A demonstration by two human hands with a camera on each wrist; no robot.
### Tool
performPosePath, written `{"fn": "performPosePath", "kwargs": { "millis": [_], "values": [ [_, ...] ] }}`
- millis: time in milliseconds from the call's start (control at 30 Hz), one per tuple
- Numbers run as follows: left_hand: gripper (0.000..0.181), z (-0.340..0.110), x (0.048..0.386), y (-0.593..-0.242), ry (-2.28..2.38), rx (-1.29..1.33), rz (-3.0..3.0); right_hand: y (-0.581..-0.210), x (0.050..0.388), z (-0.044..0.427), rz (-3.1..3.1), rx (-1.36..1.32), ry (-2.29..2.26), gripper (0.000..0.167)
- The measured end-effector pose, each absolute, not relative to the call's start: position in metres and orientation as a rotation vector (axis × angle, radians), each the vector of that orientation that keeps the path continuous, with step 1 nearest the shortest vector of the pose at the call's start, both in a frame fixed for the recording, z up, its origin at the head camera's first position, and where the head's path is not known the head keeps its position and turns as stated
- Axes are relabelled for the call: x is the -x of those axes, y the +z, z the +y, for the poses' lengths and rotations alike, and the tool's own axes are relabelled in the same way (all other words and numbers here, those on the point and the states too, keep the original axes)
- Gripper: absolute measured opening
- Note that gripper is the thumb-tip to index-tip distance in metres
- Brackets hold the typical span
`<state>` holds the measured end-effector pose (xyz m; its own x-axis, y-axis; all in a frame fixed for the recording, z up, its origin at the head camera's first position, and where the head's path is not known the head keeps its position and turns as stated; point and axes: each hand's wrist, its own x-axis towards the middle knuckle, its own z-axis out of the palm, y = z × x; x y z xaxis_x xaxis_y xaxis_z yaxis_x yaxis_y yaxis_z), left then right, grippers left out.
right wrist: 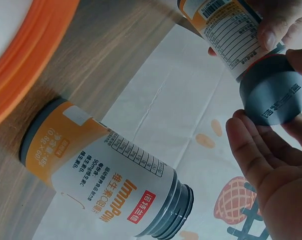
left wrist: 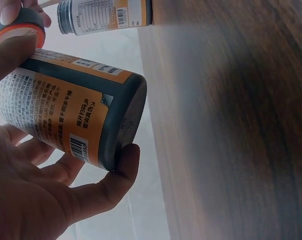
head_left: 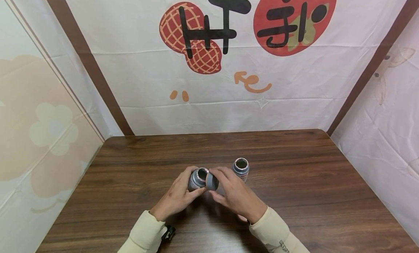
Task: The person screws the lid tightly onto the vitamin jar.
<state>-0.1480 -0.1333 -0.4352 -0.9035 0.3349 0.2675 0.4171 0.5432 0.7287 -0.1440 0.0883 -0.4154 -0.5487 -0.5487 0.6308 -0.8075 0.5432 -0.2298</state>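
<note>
1. Over the brown wood-look table (head_left: 131,165), both hands are busy, close together, nr the middle.
2. L hand (head_left: 176,194) grips a bottle (left wrist: 75,107): thumb along the side, fingers wrapped round the body, one at the base. Btl is tilted & raised off the tabletop, uncapped, mouth toward the R.
3. R hand (head_left: 234,194) pinches a dk grey cap (right wrist: 273,92) btwn thumb & fingers; orange inner rim faces the held btl's mouth, printed top faces away. Cap is right by the mouth; can't tell if they touch.
4. Second bottle (right wrist: 105,165), same kind (grey neck & base, white/orange label w/ Chinese txt), stands upright just beyond R hand, approx. to its right, also uncapped.
5. Nr the R wrist cam: a round orange-rimmed thing (right wrist: 38,65), white inside, cut off by the frame edge, so can't ID it.
6. Cream sleeves (head_left: 273,229) on both arms; dk strap (head_left: 168,233) at L wrist.
7. Behind: white cloth (head_left: 144,111) w/ brown stripes, red peanut print (head_left: 204,58), blk characters, small orange marks.
</note>
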Motion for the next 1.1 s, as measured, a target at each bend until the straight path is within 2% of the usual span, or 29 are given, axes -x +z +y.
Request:
{"fn": "performPosePath", "kwargs": {
  "millis": [1100],
  "values": [
    [0.055,-0.1313,0.1448,-0.4361,-1.312,0.587,-2.799,-0.4060,0.1495,0.0809,-2.399,-1.129,0.609,0.056]
  ]
}}
